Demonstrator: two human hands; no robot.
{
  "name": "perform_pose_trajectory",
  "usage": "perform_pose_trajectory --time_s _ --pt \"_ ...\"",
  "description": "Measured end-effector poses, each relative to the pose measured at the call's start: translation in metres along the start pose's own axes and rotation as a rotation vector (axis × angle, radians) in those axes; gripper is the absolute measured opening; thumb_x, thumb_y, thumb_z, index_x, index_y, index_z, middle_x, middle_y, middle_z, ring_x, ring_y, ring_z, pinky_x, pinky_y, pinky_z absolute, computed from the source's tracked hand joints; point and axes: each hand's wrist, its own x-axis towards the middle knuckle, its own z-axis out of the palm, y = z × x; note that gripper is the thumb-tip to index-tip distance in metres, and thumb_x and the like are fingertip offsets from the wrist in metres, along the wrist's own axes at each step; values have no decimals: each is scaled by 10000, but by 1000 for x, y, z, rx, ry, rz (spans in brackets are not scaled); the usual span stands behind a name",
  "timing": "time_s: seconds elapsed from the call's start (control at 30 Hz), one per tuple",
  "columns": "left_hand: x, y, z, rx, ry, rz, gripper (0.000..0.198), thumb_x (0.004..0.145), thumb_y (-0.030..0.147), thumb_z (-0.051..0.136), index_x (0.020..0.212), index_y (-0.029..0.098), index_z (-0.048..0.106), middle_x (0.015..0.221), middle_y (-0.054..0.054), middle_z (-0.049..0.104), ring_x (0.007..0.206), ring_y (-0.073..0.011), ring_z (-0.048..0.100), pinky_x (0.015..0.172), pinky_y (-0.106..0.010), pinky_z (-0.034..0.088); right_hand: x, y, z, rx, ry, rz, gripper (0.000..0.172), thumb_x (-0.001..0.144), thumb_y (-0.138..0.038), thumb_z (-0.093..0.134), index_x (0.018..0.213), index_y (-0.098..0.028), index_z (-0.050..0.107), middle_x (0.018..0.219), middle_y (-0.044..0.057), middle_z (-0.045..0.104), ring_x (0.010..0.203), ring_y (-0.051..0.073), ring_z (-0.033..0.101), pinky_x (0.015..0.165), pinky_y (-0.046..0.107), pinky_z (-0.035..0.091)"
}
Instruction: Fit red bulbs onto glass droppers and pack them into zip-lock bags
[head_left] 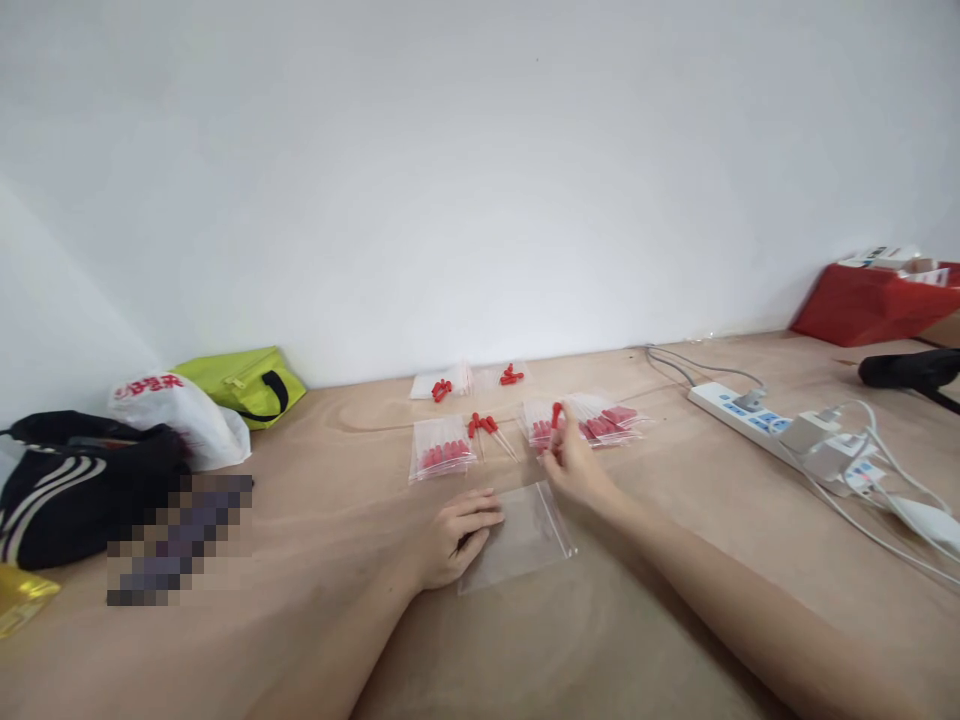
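My left hand (459,538) lies on the left edge of a clear zip bag (521,535), fingers stretched out over the plastic. Beyond that bag, my right hand (574,462) is closed in a pinch, with a small red rubber dropper bulb (556,412) standing up from the fingertips. Whether a stem is attached below it is hidden. Just past the right hand is a fan of zip bags (615,420) filled with red pieces. Several droppers (487,425) with red bulbs and thin pale stems lie loose to its left. Beside them is a stack of filled zip bags (442,450).
Near the wall, red bulbs lie on two clear bags (424,385). A power strip (739,412) with chargers and cables is at right, below a red container (862,305). At left are a green pouch (251,375), a white plastic bag (176,425) and a black bag (105,470).
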Motion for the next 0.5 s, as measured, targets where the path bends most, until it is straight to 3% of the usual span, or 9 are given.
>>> perform_pose_trajectory --time_s 0.1,0.17,0.4,0.5 --pt "-10 4 -2 8 67 -32 284 821 205 445 1063 195 595 1146 -91 572 1139 -212 460 947 -398 403 -23 8 -20 316 94 197 826 732 -256 468 1338 -209 -91 655 -67 459 446 109 510 443 244 450" --pt "-17 6 -2 1 40 -50 301 808 243 485 1093 209 576 1171 -90 550 1133 -221 461 954 -408 392 -35 11 -26 428 150 282 886 696 -317 537 1330 -219 -73 631 -86 452 443 114 523 431 245 463" --pt "-21 9 -4 -4 -124 -207 444 798 346 513 1231 268 452 1296 -60 452 1193 -232 405 986 -430 348 -46 9 -11 560 126 378 930 629 -453 632 1290 -191 33 591 -95 499 492 132 571 484 268 501" --pt "-18 14 -9 9 -167 -247 477 804 360 503 1263 267 411 1310 -59 441 1214 -232 380 995 -435 335 -46 9 -7 595 144 380 833 620 -486 643 1212 -209 128 599 -93 509 505 132 582 502 277 510"
